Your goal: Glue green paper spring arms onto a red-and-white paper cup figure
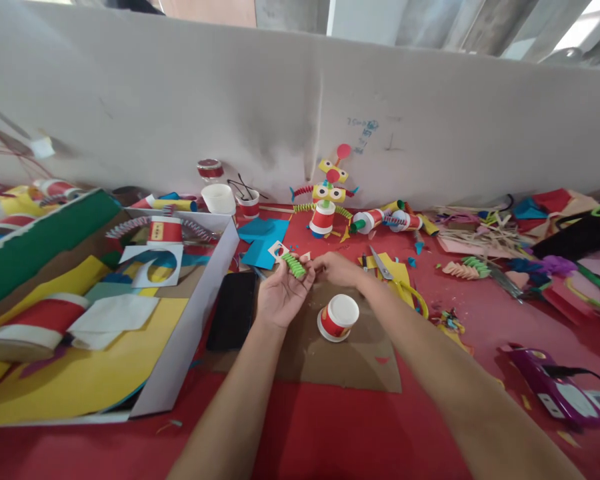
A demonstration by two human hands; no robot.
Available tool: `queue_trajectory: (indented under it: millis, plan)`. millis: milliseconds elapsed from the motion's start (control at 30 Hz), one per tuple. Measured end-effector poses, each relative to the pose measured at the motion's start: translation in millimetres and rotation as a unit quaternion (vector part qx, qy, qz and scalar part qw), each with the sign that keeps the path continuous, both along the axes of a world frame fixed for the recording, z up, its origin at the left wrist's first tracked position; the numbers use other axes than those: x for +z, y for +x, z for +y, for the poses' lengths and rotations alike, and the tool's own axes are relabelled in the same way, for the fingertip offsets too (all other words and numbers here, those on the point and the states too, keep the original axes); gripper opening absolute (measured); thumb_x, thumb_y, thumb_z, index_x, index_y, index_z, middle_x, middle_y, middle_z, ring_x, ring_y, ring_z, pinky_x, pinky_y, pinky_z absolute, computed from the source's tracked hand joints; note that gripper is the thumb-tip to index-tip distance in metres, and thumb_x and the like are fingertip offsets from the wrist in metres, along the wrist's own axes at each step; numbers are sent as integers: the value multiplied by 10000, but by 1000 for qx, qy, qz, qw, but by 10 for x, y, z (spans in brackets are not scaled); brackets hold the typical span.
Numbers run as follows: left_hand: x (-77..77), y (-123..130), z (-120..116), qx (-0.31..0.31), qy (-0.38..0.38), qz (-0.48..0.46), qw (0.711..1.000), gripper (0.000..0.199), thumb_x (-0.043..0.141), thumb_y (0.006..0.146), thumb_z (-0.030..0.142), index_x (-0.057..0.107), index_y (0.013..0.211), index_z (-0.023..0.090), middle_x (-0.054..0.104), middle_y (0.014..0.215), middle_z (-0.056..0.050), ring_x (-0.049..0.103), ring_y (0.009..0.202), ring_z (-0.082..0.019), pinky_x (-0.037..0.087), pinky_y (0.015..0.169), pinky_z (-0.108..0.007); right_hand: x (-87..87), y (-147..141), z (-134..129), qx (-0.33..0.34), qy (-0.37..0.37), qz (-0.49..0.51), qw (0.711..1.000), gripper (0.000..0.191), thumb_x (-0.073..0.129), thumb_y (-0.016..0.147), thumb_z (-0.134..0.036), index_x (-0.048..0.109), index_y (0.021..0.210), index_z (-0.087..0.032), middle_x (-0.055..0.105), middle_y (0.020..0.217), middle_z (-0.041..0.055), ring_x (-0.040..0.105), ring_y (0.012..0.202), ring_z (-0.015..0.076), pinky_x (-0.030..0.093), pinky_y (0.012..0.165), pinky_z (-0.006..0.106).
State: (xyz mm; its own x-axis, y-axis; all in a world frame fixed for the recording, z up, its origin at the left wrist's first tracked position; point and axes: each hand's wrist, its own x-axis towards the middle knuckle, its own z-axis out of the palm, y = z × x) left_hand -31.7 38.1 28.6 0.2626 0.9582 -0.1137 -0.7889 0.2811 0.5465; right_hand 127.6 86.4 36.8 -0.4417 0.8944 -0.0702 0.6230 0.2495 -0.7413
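The green folded paper spring (295, 265) lies across the fingers of the left hand (281, 293), which is cupped palm-up and partly open beneath it, above the far edge of a brown cardboard sheet (360, 360). The right hand (336, 268) meets it from the right, its fingers pinched together on the spring's near end, so both hands have hold of the same piece. A small white and pink paper scrap (279, 251) shows just behind the spring.

Just below the hands, on the cardboard sheet, a red and white paper cup (338, 319) lies tilted with its white base facing up. A black phone (233, 310) lies flat to the left of the cardboard, beside the wall of a white tray (195, 320) filled with yellow, green and white paper and another red-banded cup. Scissors with yellow handles (397, 280) lie just to the right of the right hand. Blue paper pieces (263, 241) rest beyond the hands on the red worktop (300, 433). Further back, against the pale wall, stands a paper cup figure (326, 200) with yellow eyes and curly arms. A purple glue gun (550, 387) lies well off to the right.
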Motion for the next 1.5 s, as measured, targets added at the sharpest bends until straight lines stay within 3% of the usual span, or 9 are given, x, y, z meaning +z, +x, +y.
queue_trajectory:
  millis: [233,433,567,700,833,1000,1100,1233,1500]
  plan:
    - [-36,-191,58,71,85,63,992,241,469,899,430,647,889,267,633,913,-31,596,876,-146,484,815,-323,-131,313,57,-157,40,-10,987,146,661,747,-300,775,744,-209,765,788,30,667,760,195,451,671,255]
    - [-47,-289,-28,110,118,109,981,410,344,873,611,614,913,305,469,687,-16,421,578,-134,418,601,-306,-244,320,119,-195,29,-13,980,186,634,770,-312,765,744,-183,710,601,18,638,617,166,458,614,254]
    - [-37,-295,-57,74,148,137,977,436,395,816,658,610,882,284,411,656,-23,390,579,-156,376,592,-338,-163,311,114,-213,32,-5,977,231,633,753,-233,752,948,-201,750,805,36,658,688,161,485,685,271]
    - [-12,-287,-64,59,144,95,983,374,495,773,635,606,842,284,423,675,-25,413,598,-154,377,593,-332,19,361,68,-239,48,16,970,432,695,690,-212,688,1121,-210,734,988,70,664,822,192,501,717,300]
    - [35,-289,-54,31,104,18,994,298,653,703,548,612,793,267,548,802,-28,524,737,-160,439,689,-325,220,448,-123,-279,102,58,953,346,647,761,-299,682,1095,-214,711,1059,65,648,910,192,494,777,311]
    - [5,-174,13,-16,65,88,994,257,794,613,215,655,827,189,613,826,-9,554,735,-109,428,677,-233,181,475,-639,-391,220,205,870,350,482,887,-457,690,868,-177,675,684,33,636,699,176,485,692,303]
    - [-61,-67,22,11,87,211,973,243,813,570,160,644,744,168,587,747,23,507,660,-74,385,614,-192,-2,391,-934,-389,237,215,864,280,588,837,-379,661,1036,-195,708,882,52,647,808,185,483,762,318]
    - [-106,13,-10,-1,98,284,954,251,804,597,236,689,809,167,619,800,0,531,725,-101,411,678,-216,-175,234,-1125,-360,247,169,883,207,534,887,-338,677,937,-196,712,913,62,641,869,203,476,799,340]
    - [-48,42,-56,-14,88,314,945,311,795,623,296,708,907,204,624,834,6,530,752,-99,408,729,-221,-159,235,-1108,-283,354,20,891,190,511,918,-274,685,891,-203,709,890,55,594,884,215,420,851,384]
